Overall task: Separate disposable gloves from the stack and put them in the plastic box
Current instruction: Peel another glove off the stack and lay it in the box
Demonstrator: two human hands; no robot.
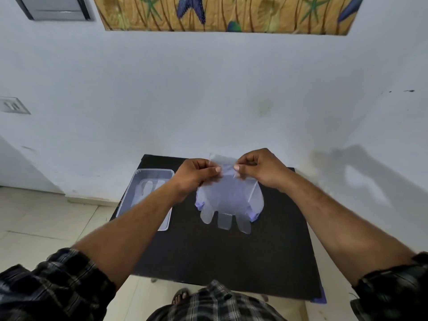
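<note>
From the head view, the left hand [196,174] and right hand [259,169] each pinch the cuff edge of the clear gloves [228,200] between thumb and fingers, holding them raised above the black table [231,256], glove fingers hanging toward the person. The plastic box [148,195] sits just left of the left hand, with a glove inside.

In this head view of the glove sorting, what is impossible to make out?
- Number of gloves in the plastic box: left forearm covers its near half.
- Layers pinched by the left hand and right hand: the clear gloves overlap.
- Table near edge: shirt hides it.
</note>
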